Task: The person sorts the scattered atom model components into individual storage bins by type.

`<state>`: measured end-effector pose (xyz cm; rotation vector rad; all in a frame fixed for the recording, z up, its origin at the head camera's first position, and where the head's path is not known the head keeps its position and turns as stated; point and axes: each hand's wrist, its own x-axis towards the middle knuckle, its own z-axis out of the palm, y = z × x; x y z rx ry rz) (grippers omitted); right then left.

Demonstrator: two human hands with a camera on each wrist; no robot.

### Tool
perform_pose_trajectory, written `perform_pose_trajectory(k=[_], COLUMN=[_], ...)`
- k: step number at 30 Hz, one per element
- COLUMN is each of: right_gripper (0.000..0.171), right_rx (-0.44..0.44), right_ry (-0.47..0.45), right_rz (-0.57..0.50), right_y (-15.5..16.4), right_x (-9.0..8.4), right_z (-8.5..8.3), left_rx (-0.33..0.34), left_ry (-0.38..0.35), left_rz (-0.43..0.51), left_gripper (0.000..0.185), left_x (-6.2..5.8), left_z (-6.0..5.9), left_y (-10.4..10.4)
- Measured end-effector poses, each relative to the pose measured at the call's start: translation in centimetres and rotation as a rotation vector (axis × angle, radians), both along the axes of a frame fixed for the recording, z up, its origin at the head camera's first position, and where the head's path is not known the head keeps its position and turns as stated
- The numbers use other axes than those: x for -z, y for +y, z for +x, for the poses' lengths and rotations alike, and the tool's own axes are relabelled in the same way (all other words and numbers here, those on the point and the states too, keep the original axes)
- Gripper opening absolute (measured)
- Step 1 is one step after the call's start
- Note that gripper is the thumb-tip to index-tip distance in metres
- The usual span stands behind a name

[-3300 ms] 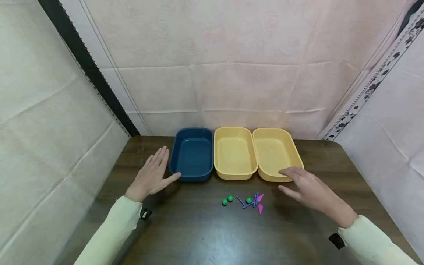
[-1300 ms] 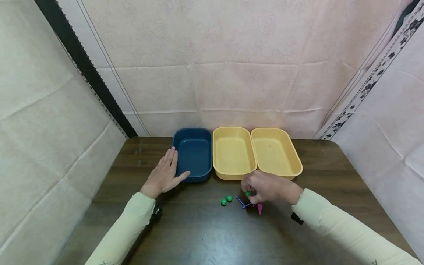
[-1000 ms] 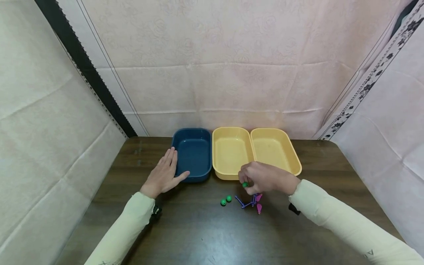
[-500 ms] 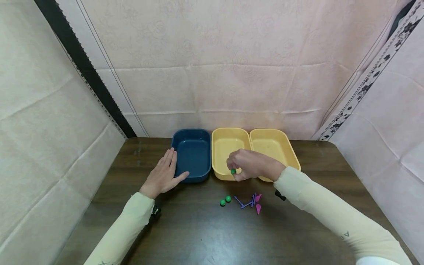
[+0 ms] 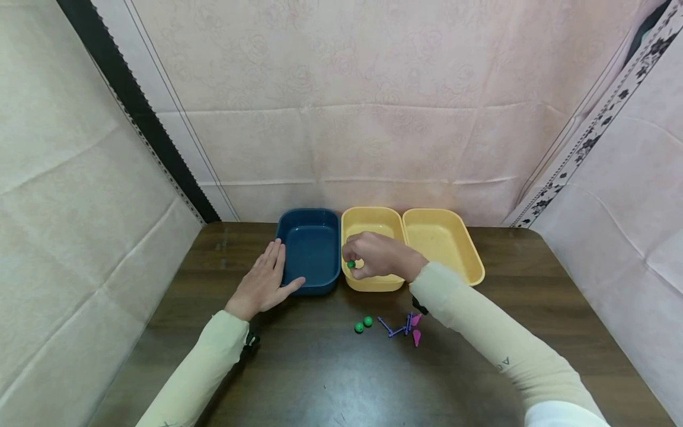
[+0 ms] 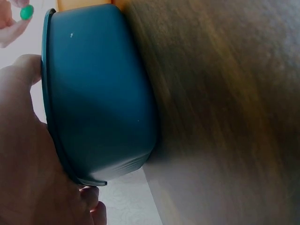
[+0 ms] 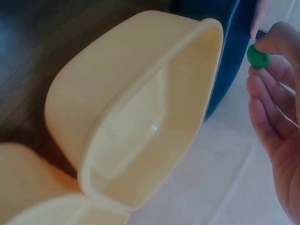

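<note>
My right hand [image 5: 380, 256] pinches a green bead [image 7: 257, 57] between thumb and index finger, over the left part of the middle yellow container [image 5: 368, 222]. A small hole shows in the bead in the right wrist view. Along the left rim of the blue container [image 5: 312, 243] rests my left hand [image 5: 260, 280], its fingers straight and its thumb spread over the near corner. Two more green beads [image 5: 359, 327] lie on the table, left of several thin purple sticks [image 5: 396, 330] and two pink teardrop-shaped pieces [image 5: 417, 337].
A second yellow container [image 5: 443, 243] stands on the right, side by side with the middle one. All three containers line the far side of the brown wooden table [image 5: 299, 367]. Pale cloth [image 5: 341, 142] hangs behind and on both sides.
My right hand has picked up a green bead from among the purple sticks, lifted it and moved it left over the middle container. Earlier, my left hand moved right onto the blue container's rim.
</note>
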<state>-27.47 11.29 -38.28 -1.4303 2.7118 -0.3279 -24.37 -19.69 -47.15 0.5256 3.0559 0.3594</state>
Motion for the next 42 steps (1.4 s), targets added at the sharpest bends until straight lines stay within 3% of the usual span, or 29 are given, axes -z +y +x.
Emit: perform_pose_trajectory(k=[17,29,37,42], right_gripper=[0.010,0.017,0.027,0.029], right_rx=[0.081,0.094,0.088,0.088], right_ry=[0.020,0.011,0.047,0.055], right_rz=[-0.081,-0.141,-0.120,-0.130], right_y=[-2.7,-3.9,-4.3,-3.5], right_x=[3.2,5.2,5.3,4.1], right_z=[-2.7,-3.2,-3.2,-2.9], left_rx=[0.004,0.012,0.015,0.014], left_ry=[-0.008,-0.007,-0.010,-0.010], left_rz=[0.002,0.005,0.009,0.013], left_gripper=[0.107,0.106,0.106,0.107], left_x=[-0.1,-0.3,-0.2,-0.1], left_z=[0.0,0.1,0.0,0.0], left_y=[0.0,0.1,0.0,0.0])
